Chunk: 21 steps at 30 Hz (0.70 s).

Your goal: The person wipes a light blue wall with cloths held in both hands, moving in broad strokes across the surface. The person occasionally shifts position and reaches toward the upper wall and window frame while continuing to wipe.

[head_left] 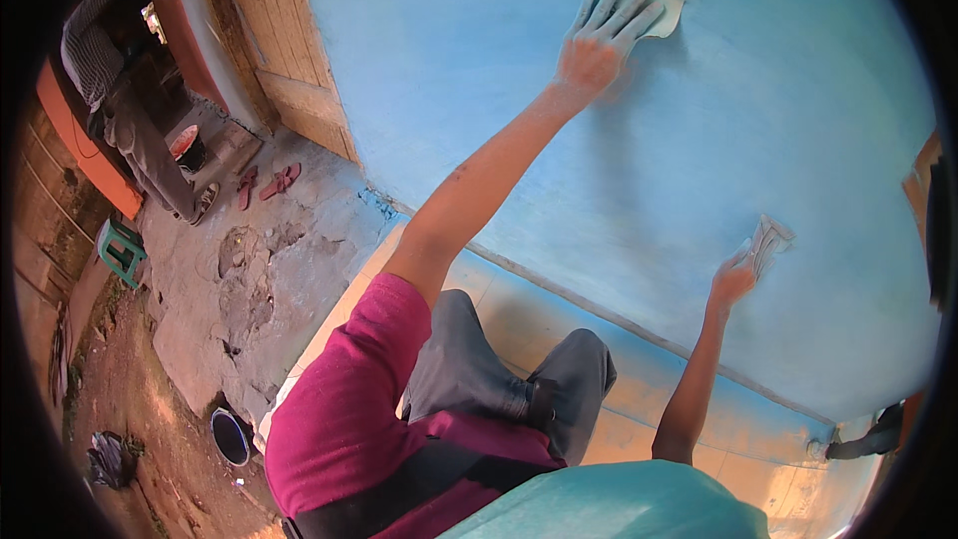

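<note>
My left hand (607,25), pale with dust, lies with its fingers stretched over a whitish sheet of sandpaper (667,8), pressing it to a light blue wall (479,70). The sheet's right edge curls off the wall and casts a shadow. Lower and to the right, my right hand (738,274) holds a folded, pale piece of sandpaper (772,237) against the same wall. Its fingertips are partly hidden. My left arm comes from a magenta sleeve (359,349); teal cloth (619,504) hides the upper part of my right arm.
A tiled ledge (629,399) runs along the wall's foot, by my bent knees. To the left are a wooden door (284,30), red slippers (280,181), a green stool (122,252), a dark bucket (232,436) and a black bag (110,459). A person (140,130) stands near the doorway.
</note>
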{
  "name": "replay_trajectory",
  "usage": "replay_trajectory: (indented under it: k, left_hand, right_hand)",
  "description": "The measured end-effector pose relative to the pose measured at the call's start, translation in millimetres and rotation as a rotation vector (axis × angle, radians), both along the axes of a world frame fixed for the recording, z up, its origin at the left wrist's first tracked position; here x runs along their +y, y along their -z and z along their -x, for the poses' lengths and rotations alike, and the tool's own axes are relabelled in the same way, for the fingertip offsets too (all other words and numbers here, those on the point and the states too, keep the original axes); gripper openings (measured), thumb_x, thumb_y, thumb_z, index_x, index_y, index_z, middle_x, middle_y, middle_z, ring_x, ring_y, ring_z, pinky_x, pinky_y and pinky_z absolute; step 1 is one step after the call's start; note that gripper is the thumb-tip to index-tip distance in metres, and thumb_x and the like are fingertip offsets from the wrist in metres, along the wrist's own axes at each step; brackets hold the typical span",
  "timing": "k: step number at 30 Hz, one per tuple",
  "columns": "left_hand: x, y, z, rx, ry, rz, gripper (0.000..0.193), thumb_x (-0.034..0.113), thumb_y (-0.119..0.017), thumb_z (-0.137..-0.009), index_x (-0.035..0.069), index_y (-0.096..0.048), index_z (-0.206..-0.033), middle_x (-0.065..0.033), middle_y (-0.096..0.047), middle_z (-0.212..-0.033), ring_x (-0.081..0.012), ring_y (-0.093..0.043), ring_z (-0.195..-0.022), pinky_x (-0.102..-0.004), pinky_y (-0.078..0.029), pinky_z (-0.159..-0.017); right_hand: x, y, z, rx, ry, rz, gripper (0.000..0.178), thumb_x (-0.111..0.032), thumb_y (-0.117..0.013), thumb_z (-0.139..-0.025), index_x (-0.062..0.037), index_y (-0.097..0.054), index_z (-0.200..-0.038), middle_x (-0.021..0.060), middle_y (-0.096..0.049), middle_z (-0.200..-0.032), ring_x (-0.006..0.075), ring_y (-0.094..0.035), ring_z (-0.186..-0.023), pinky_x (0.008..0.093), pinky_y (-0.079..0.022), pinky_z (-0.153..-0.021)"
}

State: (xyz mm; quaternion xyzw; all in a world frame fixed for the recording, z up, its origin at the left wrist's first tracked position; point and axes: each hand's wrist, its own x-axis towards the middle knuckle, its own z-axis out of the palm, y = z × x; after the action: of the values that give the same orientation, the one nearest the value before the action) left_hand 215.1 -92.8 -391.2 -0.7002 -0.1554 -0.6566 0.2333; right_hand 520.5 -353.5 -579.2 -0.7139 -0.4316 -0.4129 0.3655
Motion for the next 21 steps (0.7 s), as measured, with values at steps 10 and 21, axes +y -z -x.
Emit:
replay_trajectory:
  k: [10,21]
  left_hand:
    - [133,73,203,-0.389,-0.278,0.384,0.037,0.013,-0.050,-0.106,0.006,-0.059,-0.141,-0.0177,-0.050,-0.151,-0.0467,-0.041,-0.141,-0.0504,-0.036,-0.117]
    - [23,45,66,0.009,-0.049,0.134,0.045,0.010,-0.060,-0.099,0.015,-0.058,-0.143,-0.0158,-0.053,-0.149,-0.0470,-0.045,-0.137,-0.0523,-0.041,-0.113]
  right_hand:
    - [9,4,1,-0.027,-0.065,-0.056,0.052,0.001,-0.048,-0.098,-0.0048,-0.049,-0.149,0.0147,-0.044,-0.157,0.0346,-0.034,-0.149,0.0532,-0.024,-0.122]
    - [9,7,-1,-0.021,-0.043,-0.091,0.047,-0.005,-0.048,-0.103,-0.0064,-0.049,-0.149,0.0126,-0.045,-0.157,0.0344,-0.035,-0.149,0.0533,-0.024,-0.122]
